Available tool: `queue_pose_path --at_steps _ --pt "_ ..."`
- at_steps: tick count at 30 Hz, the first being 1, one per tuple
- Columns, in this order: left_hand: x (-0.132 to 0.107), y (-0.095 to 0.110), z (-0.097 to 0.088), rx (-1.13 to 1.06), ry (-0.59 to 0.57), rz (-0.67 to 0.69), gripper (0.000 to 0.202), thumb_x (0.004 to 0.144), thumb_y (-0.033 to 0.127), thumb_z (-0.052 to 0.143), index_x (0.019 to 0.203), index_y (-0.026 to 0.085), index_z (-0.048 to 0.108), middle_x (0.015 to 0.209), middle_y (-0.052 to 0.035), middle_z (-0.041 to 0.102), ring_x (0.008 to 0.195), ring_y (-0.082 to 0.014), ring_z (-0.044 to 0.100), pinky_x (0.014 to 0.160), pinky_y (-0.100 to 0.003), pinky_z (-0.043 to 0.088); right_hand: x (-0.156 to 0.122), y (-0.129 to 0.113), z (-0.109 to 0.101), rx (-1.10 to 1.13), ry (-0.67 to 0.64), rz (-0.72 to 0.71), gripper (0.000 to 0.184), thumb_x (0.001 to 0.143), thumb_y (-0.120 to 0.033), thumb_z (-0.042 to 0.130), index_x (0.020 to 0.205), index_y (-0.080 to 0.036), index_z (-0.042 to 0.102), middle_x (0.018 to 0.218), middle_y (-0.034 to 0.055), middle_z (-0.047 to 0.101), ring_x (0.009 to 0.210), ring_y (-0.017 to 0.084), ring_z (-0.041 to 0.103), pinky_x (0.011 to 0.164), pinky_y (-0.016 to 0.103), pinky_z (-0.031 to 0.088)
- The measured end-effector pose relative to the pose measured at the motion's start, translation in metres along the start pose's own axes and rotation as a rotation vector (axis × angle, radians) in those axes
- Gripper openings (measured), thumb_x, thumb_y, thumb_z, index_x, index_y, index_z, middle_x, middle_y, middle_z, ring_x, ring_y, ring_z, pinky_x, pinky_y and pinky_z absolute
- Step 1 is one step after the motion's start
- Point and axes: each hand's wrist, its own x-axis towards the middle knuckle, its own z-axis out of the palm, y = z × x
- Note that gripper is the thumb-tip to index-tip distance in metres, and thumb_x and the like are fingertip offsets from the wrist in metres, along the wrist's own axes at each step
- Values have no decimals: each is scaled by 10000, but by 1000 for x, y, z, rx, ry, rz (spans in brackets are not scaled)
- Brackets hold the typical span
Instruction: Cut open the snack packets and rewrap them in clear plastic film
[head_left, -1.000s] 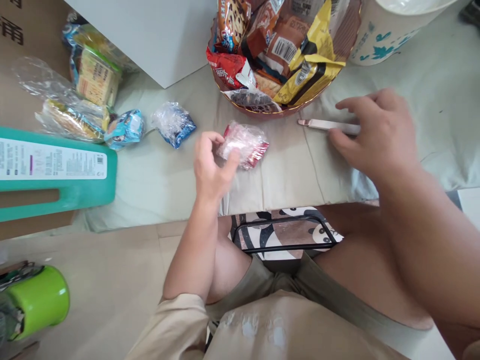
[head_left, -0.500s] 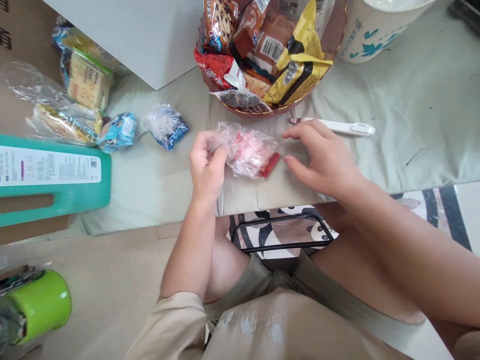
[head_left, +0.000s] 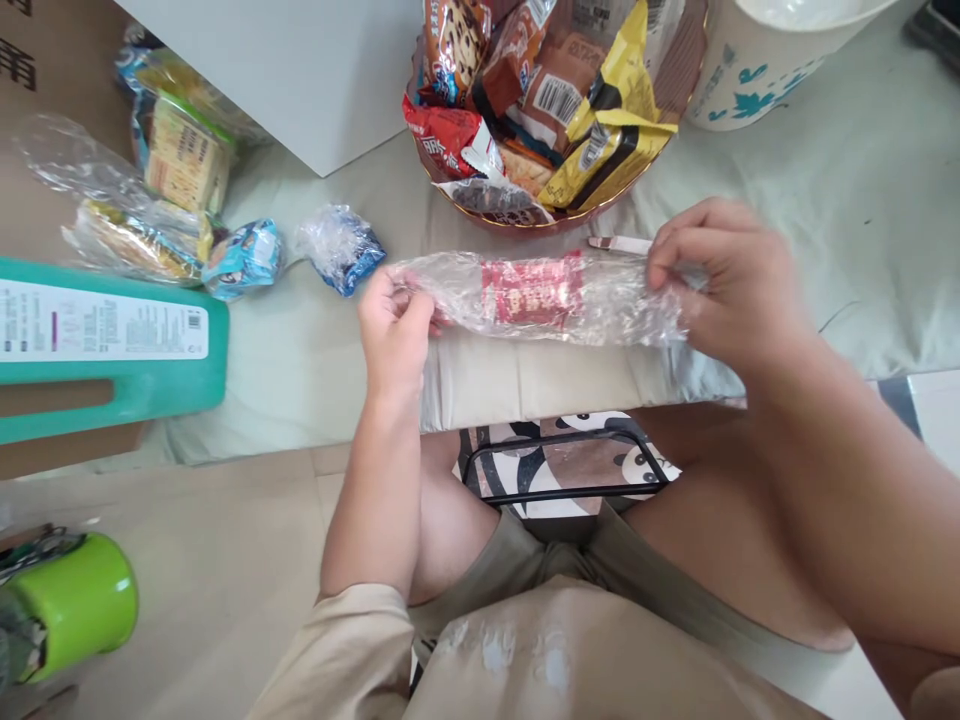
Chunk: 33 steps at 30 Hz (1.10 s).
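A clear plastic wrap (head_left: 615, 300) is stretched sideways between my two hands, above the near edge of the cloth-covered table. Inside it shows a small red packet (head_left: 532, 292) with pale print. My left hand (head_left: 397, 325) pinches the wrap's left end, closed on it. At the right end, my right hand (head_left: 724, 275) grips the plastic with thumb and fingers; it is a little blurred. Partly hidden behind the wrap and my right hand lies a white utility knife (head_left: 619, 244).
A gold-rimmed bowl (head_left: 427, 175) of snack packets stands behind my hands, with a paper cup (head_left: 739, 75) to its right. Leftward lie a blue packet in crumpled plastic (head_left: 341, 248), other wrapped snacks (head_left: 244, 258) and a teal container (head_left: 172, 390). A green bin (head_left: 97, 605) is on the floor.
My right hand has moved right and taken hold of the wrap, which was crumpled and is now pulled out long. My left hand has kept its grip.
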Motion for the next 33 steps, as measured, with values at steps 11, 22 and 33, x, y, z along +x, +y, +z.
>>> queue_pose_path --at_steps 11,22,33 --pt "-6 17 -18 404 -164 500 592 596 328 885 1147 299 672 1341 -61 660 1363 -345 549 1143 -559 468 -7 -5 -7 -22 -1 -162 230 919 -451 617 1077 -309 703 1193 108 704 1164 346 652 1053 561 492" --pt "-12 28 -11 391 -279 529 93 877 309 695 810 255 730 784 5 756 754 -182 717 878 -403 591 -1 -2 0 25 -149 -217 141 939 -299 567 905 -308 704 1121 66 777 1098 308 714 1014 536 522" --pt "-11 46 0 -163 -51 -95 362 779 464 868 711 221 609 550 60 583 381 -58 477 330 -199 293 -4 -11 5 99 467 181 250 1024 -335 451 946 -286 684 730 39 591 645 235 629 614 391 473"
